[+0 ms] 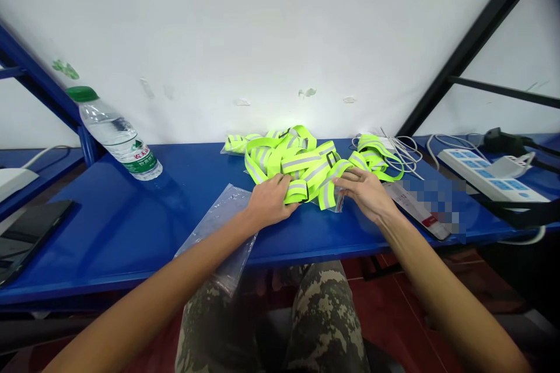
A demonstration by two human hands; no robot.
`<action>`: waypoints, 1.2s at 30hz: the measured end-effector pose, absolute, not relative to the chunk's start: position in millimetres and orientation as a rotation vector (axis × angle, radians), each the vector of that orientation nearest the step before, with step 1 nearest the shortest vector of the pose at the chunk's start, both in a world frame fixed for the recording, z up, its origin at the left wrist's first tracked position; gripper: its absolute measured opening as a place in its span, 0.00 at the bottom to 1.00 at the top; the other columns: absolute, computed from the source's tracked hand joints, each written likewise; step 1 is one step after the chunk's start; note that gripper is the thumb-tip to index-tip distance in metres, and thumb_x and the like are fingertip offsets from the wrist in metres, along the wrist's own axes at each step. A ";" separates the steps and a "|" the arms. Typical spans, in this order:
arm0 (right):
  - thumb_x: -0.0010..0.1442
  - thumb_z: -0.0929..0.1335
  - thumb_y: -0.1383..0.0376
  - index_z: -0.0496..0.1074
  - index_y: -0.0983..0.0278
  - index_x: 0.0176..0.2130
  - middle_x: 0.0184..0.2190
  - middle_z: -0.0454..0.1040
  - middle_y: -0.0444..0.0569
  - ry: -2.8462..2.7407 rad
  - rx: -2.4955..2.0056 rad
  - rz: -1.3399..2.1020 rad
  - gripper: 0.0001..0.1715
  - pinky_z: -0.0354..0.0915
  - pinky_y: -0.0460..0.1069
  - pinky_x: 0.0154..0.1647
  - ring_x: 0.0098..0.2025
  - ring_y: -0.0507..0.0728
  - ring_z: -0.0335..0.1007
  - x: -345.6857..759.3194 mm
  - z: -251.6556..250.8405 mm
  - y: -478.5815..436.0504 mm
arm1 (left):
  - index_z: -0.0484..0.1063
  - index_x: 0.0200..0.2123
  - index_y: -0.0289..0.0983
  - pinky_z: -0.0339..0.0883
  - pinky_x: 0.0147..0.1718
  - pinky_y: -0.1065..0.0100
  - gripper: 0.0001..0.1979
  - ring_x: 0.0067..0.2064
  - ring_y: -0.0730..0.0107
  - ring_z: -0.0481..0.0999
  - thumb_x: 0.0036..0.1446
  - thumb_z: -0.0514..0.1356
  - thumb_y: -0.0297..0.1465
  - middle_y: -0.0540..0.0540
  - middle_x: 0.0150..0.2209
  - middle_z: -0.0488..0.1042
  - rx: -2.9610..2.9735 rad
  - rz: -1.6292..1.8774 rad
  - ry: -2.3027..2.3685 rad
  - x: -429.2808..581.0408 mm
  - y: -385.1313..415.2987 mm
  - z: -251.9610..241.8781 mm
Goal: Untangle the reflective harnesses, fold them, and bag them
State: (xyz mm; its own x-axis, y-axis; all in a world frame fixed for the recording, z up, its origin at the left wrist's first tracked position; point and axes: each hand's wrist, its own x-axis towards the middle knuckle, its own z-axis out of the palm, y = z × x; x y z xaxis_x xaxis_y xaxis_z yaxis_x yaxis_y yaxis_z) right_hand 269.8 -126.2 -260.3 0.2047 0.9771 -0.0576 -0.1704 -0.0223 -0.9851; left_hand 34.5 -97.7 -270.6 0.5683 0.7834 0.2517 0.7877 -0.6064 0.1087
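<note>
Camouflage trousers [324, 315], hands [269, 201] [365, 192], blue shelf [131, 233], probably red tiles [394, 297]

Left hand [269, 201] clasping loop of tangled neon-yellow reflective straps [301, 168]; right hand [363, 192] curled over same pile. Clear plastic bag [219, 224] beside left wrist, hanging over edge of blue metal shelf [131, 233]. Green-capped water bottle [116, 134] tilted, far left. White power strip [490, 173] far right.

Free blue tabletop [131, 233] beyond left hand [269, 201], thin plastic bag [214, 227] lying flat there; reflective straps [301, 166] block ahead; power strip [492, 175], cables [400, 154] crowd right.
</note>
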 end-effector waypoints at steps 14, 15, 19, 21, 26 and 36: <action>0.39 0.81 0.64 0.63 0.56 0.54 0.31 0.78 0.42 -0.874 -1.123 1.164 0.46 0.77 0.50 0.38 0.34 0.57 0.79 266.0 -253.4 -148.5 | 0.61 0.63 0.33 0.64 0.54 0.53 0.27 0.53 0.52 0.68 0.59 0.54 0.26 0.38 0.51 0.73 -2.617 -1.018 -1.357 30.9 -88.8 -289.6; 0.40 0.81 0.63 0.63 0.57 0.55 0.28 0.77 0.41 -0.905 -1.174 1.142 0.47 0.75 0.48 0.29 0.28 0.55 0.77 265.6 -257.7 -151.5 | 0.61 0.62 0.32 0.64 0.54 0.54 0.26 0.52 0.52 0.69 0.60 0.53 0.27 0.38 0.51 0.73 -2.608 -1.079 -1.356 30.6 -87.1 -291.1; 0.47 0.78 0.54 0.68 0.63 0.40 0.16 0.70 0.39 -1.174 -1.306 1.287 0.27 0.54 0.43 0.11 0.13 0.49 0.59 263.2 -264.1 -150.8 | 0.65 0.59 0.32 0.66 0.52 0.57 0.23 0.51 0.54 0.71 0.61 0.54 0.29 0.37 0.50 0.74 -2.609 -1.205 -1.422 29.5 -85.7 -291.1; 0.50 0.77 0.52 0.68 0.64 0.32 0.16 0.70 0.42 -1.200 -1.269 1.398 0.22 0.56 0.43 0.12 0.13 0.48 0.61 264.0 -259.8 -142.1 | 0.67 0.58 0.33 0.67 0.50 0.57 0.22 0.50 0.54 0.71 0.61 0.56 0.29 0.38 0.47 0.75 -2.605 -1.213 -1.460 28.5 -87.2 -289.1; 0.41 0.80 0.65 0.73 0.61 0.33 0.37 0.79 0.43 -1.059 -1.002 1.192 0.19 0.75 0.50 0.41 0.40 0.55 0.78 283.3 -235.4 -118.9 | 0.68 0.58 0.34 0.67 0.50 0.57 0.24 0.48 0.55 0.71 0.58 0.57 0.27 0.40 0.45 0.77 -2.641 -1.085 -1.360 26.4 -88.0 -287.3; 0.43 0.80 0.60 0.72 0.56 0.57 0.51 0.77 0.51 -1.584 -1.197 1.194 0.42 0.72 0.54 0.48 0.51 0.61 0.74 306.2 -211.2 -123.4 | 0.65 0.61 0.35 0.65 0.51 0.54 0.31 0.51 0.52 0.68 0.52 0.55 0.22 0.40 0.49 0.76 -2.680 -0.792 -1.317 27.4 -90.2 -282.6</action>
State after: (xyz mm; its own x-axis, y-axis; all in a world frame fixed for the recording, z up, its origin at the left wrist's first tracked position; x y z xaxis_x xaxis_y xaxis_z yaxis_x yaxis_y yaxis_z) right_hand 306.2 -123.4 -211.2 -0.2309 0.9714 0.0552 0.2144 0.1061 -0.9710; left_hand 27.4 -90.2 -282.6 0.5056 0.7258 0.4664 0.7525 -0.6354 0.1732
